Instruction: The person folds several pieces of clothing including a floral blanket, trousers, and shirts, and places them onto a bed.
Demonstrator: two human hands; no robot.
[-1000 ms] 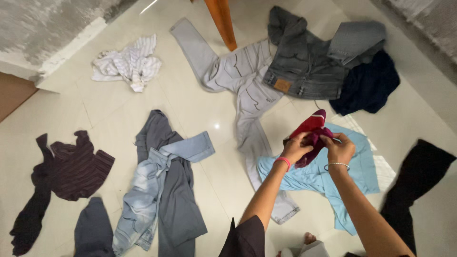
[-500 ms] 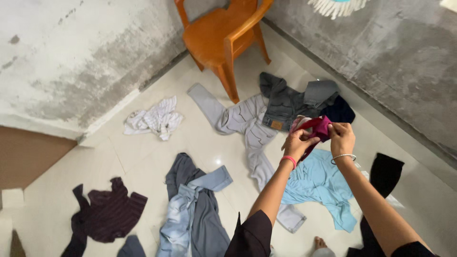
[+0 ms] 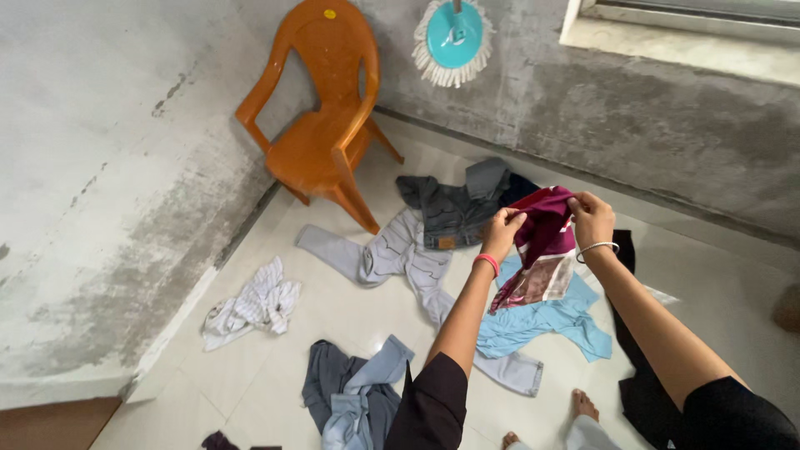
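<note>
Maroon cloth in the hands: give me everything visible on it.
The maroon cloth is a thin, soft fabric piece, deep maroon at the top with a paler, patterned pinkish-grey panel lower down. It hangs in the air, unfurled and slightly creased, above the light blue garment on the floor. The left hand and the right hand pinch its upper edge at two corners; nothing else touches it. What kind of garment it is cannot be told.
</note>
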